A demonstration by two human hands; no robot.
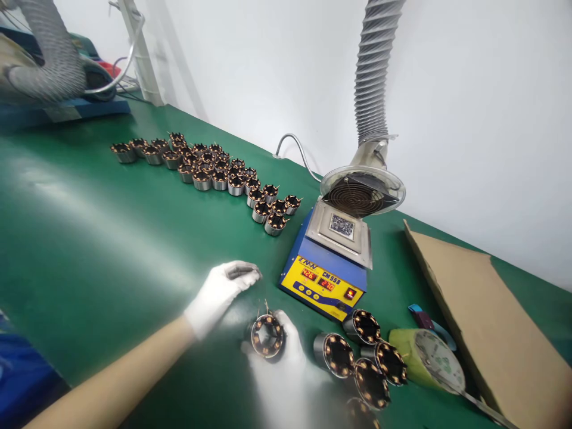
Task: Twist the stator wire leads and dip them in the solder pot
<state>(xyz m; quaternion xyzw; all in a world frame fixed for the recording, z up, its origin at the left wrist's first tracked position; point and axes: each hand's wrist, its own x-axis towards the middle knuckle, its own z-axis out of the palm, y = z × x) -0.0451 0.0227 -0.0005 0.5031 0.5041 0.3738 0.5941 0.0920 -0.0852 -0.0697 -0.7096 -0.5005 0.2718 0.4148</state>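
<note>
My right hand [286, 372], in a white glove and partly blurred, is wrapped round a metal ring-shaped stator [267, 337] with copper windings, whose thin wire ends stick up at the top. My left hand [221, 293], also gloved in white, is just up and left of that stator, not touching it. Its fingers are together and point right; whether anything small is between them is hidden. Several more stators [338, 356] lie to the right of my right hand. A larger group of stators [202, 180] stands on the green table [147, 250] farther back.
A blue and yellow heating unit [324, 283] with a lit display stands ahead, below a round fume hood [363, 190] on a grey hose. At the right are a yellow-green container [409, 357] with a tool across it and cardboard [496, 316].
</note>
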